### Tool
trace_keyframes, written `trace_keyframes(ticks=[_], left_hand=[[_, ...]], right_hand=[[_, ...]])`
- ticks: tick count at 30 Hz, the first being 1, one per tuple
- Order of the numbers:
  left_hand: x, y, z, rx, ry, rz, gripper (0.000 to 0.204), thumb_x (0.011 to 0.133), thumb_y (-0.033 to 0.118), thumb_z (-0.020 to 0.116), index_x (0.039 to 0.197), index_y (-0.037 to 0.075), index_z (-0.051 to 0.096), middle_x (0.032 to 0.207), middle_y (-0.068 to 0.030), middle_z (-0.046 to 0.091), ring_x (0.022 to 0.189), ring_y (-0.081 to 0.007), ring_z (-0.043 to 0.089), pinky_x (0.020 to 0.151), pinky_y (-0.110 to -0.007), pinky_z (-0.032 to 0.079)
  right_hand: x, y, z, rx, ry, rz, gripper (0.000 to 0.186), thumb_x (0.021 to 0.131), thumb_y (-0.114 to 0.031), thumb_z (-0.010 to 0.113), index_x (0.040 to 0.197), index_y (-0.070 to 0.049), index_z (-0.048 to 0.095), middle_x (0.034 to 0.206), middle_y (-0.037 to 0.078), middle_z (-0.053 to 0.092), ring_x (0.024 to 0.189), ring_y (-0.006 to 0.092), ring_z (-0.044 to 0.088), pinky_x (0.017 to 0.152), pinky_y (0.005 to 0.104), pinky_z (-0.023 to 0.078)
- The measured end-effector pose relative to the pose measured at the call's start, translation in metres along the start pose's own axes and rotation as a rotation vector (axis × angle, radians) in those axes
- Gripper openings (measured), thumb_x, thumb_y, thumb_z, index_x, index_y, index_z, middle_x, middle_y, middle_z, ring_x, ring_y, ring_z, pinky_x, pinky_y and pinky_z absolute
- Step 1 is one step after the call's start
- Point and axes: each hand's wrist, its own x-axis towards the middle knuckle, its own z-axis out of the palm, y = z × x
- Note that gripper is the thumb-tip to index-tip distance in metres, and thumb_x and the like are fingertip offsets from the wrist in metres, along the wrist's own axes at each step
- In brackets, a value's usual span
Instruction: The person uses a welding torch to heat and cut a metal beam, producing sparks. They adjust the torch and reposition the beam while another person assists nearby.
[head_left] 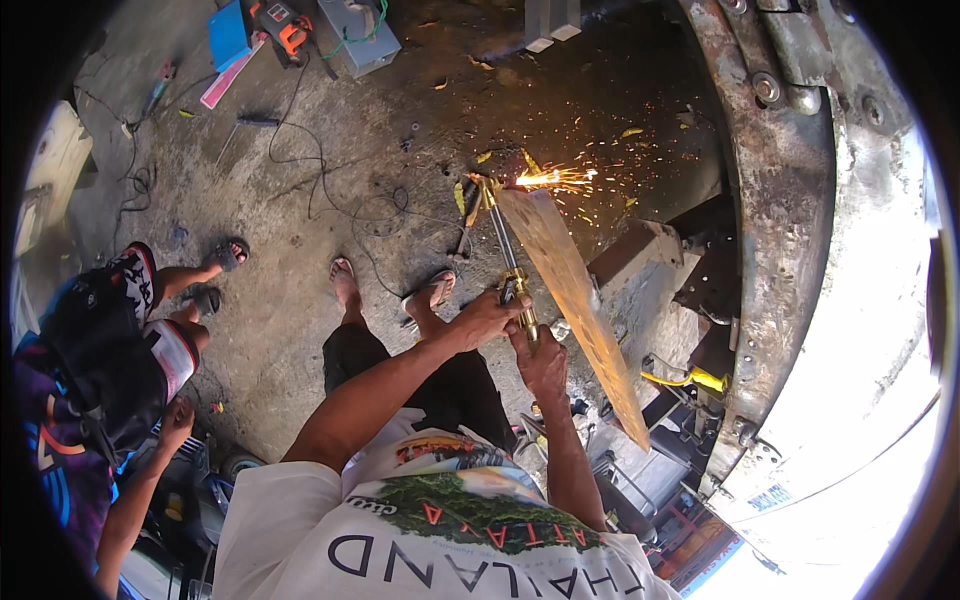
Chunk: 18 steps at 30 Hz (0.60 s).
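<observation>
My left hand (482, 322) is closed round the brass valve section of a cutting torch (498, 232) with long silver tubes. Just behind it, my right hand (542, 365) grips the lower handle. The torch head is at the upper end of a long, rusty, yellowish metal piece (575, 300), where bright orange sparks (550, 179) spray out to the right. The piece slants down toward the lower right, alongside both hands. The exact cut under the flame is hidden by glare.
A co-worker (95, 370) stands at the left. A large steel structure (780, 250) fills the right side, with a steel block (630, 255) beside it. The concrete floor (260, 190) holds cables, a blue box (228, 30), an orange-black tool (285, 27) and a grey metal case (360, 35).
</observation>
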Motion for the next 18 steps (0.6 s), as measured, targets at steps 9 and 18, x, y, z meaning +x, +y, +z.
trace_keyframes(ticks=[9,18], left_hand=[[-0.001,0.002,-0.005,-0.003,-0.005,0.011,0.046,0.094,0.047,0.068,0.092,0.001,0.063,0.079,-0.0016,0.057,0.069,-0.0107,0.055,0.069,-0.033,0.052],[-0.008,0.010,-0.008,0.025,0.003,-0.003,0.048,0.093,0.049,0.069,0.091,0.001,0.062,0.078,-0.0009,0.055,0.068,-0.0107,0.055,0.066,-0.032,0.051]], right_hand=[[-0.005,-0.013,-0.001,-0.007,0.028,0.022,0.063,0.087,-0.062,0.066,0.093,0.001,0.061,0.078,0.032,0.066,0.081,0.0527,0.065,0.069,0.0572,0.050],[-0.012,-0.020,0.003,0.006,0.074,0.012,0.062,0.087,-0.061,0.066,0.091,0.000,0.061,0.074,0.029,0.065,0.078,0.0514,0.065,0.067,0.0563,0.050]])
